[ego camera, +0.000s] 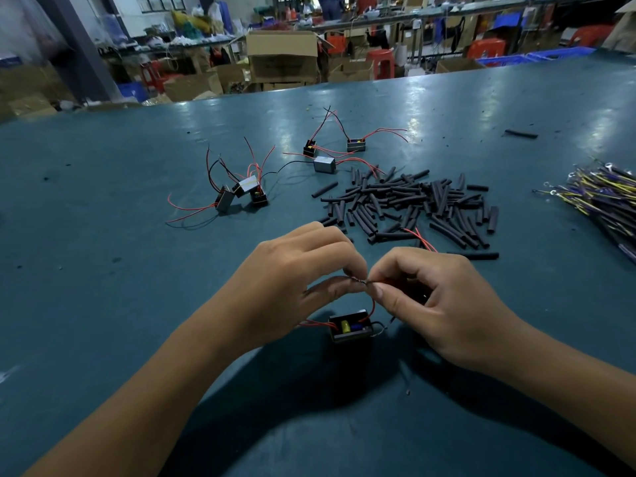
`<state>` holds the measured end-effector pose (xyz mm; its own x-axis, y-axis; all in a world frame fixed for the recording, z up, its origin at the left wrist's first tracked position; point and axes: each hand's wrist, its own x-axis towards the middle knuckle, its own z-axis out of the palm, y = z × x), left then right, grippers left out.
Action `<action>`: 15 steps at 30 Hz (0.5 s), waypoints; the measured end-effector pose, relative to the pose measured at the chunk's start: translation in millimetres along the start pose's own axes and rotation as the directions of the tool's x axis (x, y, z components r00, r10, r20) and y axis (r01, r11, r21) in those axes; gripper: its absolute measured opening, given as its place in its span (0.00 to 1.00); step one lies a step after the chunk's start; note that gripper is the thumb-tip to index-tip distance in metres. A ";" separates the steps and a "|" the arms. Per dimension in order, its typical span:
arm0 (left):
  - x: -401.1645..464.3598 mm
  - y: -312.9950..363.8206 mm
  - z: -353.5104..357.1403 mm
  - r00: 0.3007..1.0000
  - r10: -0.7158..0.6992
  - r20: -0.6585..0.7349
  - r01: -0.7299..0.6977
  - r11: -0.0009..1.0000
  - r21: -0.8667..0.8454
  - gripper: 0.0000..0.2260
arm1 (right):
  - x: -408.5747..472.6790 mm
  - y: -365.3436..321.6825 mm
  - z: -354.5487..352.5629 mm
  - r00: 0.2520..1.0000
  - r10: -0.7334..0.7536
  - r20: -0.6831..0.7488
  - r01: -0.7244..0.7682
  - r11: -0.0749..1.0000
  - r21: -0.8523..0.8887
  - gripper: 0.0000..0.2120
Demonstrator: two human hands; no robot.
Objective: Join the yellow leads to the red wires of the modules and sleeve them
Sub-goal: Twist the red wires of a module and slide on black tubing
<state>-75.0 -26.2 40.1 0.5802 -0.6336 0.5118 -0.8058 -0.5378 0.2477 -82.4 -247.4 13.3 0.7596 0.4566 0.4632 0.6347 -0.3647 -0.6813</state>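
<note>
While the left hand [303, 280] and right hand [426, 297] pinch the two ends of a twisted wire joint [360, 280] between fingertips, the red wire [371, 309] loops down to an open black module [351, 328] on the green tabletop [103, 270]. Black sleeves [413, 208] are heaped beyond; yellow leads [599, 197] lie at the right edge.

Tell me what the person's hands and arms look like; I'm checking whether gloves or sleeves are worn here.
Both the left hand and the right hand are bare: no gloves, rings, watch or wristband show. The forearms are uncovered right down to the frame edge, so no sleeve is visible. Fingernails look short and unpainted.
</note>
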 end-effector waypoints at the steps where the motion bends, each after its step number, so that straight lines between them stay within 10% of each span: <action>1: 0.1 -0.2 -0.2 1.000 0.007 -0.010 -0.007 1.000 0.002 0.07 | 0.2 0.0 0.0 1.000 0.000 0.001 0.000 1.000 -0.001 0.03; 15: 0.8 0.1 -7.0 1.000 -0.028 0.000 0.028 0.997 -0.068 0.05 | -0.2 1.2 -0.4 1.000 0.010 0.000 -0.010 1.000 0.004 0.04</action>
<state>-75.4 -22.9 46.3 0.6022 -0.6184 0.5049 -0.7958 -0.5157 0.3174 -81.7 -248.2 12.5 0.7658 0.4529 0.4565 0.6266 -0.3657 -0.6883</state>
